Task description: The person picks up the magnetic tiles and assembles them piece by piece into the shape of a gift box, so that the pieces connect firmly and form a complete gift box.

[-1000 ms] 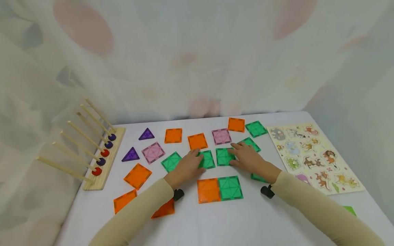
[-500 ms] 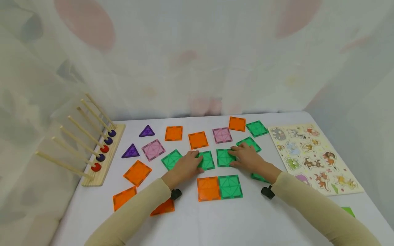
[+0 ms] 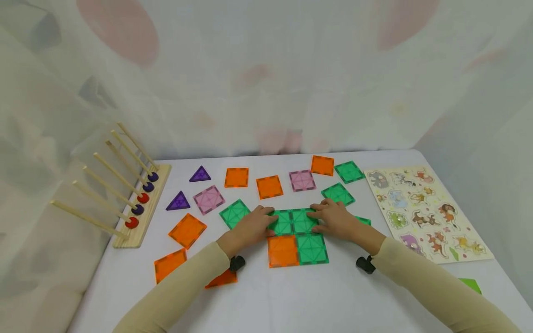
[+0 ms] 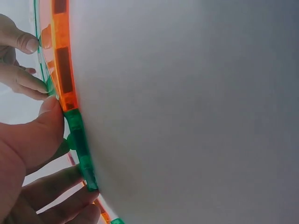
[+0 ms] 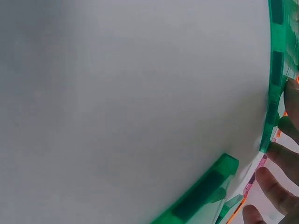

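Observation:
My left hand (image 3: 251,226) holds the left green square tile (image 3: 283,223) by its outer side, thumb near one corner and fingers near the other. Opposite it, my right hand (image 3: 336,221) grips the right green square tile (image 3: 303,221) the same way. These two tiles lie edge to edge. Directly below them, touching, are an orange square tile (image 3: 283,251) and another green square tile (image 3: 312,249), making a two-by-two block. In the left wrist view my thumb (image 4: 44,133) sits where the orange and green edges meet. My right fingertips (image 5: 275,149) touch a green edge in the right wrist view.
Several loose tiles lie around: a pink square (image 3: 209,200), a purple triangle (image 3: 178,201), an orange square (image 3: 187,231), a green square (image 3: 338,194). A wooden peg rack (image 3: 143,217) with red and purple beads stands left. An animal puzzle board (image 3: 429,212) lies right.
Both hands have drawn the two green tiles together and toward me. The gap between them has closed, and they now touch the orange and green pair below.

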The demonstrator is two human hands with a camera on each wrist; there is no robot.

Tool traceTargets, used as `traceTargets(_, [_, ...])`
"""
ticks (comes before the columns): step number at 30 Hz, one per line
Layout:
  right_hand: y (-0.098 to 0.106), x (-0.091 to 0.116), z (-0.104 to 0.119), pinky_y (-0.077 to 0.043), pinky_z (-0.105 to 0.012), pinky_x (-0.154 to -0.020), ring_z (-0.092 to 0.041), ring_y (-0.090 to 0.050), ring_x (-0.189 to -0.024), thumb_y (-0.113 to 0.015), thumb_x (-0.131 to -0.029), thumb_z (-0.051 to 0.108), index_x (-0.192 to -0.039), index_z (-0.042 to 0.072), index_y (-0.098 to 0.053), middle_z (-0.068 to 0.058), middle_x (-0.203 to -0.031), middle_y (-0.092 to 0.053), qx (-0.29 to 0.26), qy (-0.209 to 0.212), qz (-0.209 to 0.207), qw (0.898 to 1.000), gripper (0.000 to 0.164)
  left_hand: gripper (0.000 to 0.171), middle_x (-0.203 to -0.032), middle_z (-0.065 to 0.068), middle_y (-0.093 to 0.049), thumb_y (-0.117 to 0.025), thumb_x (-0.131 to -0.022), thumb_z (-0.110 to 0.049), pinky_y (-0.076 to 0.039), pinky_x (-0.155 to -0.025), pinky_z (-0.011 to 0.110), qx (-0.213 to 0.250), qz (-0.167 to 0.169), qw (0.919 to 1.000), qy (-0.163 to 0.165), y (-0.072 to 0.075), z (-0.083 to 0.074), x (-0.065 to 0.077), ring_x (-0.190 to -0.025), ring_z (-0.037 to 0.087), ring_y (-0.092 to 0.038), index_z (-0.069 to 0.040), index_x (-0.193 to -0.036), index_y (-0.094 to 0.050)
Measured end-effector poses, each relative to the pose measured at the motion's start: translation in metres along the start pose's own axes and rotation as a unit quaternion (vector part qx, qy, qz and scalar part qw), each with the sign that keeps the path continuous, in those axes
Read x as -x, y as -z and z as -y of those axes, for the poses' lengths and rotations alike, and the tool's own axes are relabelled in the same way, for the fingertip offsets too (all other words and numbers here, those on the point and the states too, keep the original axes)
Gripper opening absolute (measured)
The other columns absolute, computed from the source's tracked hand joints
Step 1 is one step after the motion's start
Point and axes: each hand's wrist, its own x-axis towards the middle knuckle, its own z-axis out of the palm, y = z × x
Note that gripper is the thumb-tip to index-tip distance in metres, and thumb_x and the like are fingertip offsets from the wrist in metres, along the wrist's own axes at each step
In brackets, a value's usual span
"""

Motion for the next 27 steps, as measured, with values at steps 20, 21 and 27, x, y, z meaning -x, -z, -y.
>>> traceTargets(20, [-0.009, 0.010, 0.007, -0.043, -0.055, -0.088, -0.032, -0.050, -0.118, -0.071, -0.084, 0.036, -0.130, 0.012, -0.061, -0.011, -0.139, -0.054, -0.005, -0.005, -0.009, 1.000, 0.053, 0.081, -0.151, 0.016, -0.036, -0.064, -0.082, -0.057, -0.039, -0.110, 0.041, -0.036, 0.062, 0.9974, 0.008, -0.002, -0.017, 0.013, -0.136, 0.032, -0.038, -0.006, -0.143, -0.045])
traceTargets(21, [-0.009, 0.011, 0.007, -0.043, -0.055, -0.089, -0.032, -0.050, -0.118, -0.072, -0.084, 0.035, -0.130, 0.011, -0.061, -0.011, -0.139, -0.054, -0.006, -0.006, -0.010, 1.000, 0.053, 0.081, -0.150, 0.016, -0.037, -0.064, -0.082, -0.057, -0.039, -0.110, 0.041, -0.037, 0.059, 0.9976, 0.007, -0.002, -0.017, 0.014, -0.135, 0.032, -0.038, -0.006, -0.142, -0.046])
traceTargets(27, [-0.008, 0.014, 0.011, -0.043, -0.055, -0.090, -0.032, -0.051, -0.118, -0.072, -0.084, 0.034, -0.129, 0.011, -0.062, -0.011, -0.137, -0.056, 0.004, -0.011, -0.019, 1.000, 0.051, 0.081, -0.150, 0.016, -0.037, -0.065, -0.082, -0.056, -0.038, -0.110, 0.042, -0.030, 0.055, 0.9980, 0.002, -0.003, -0.017, 0.014, -0.135, 0.033, -0.039, -0.005, -0.142, -0.046])
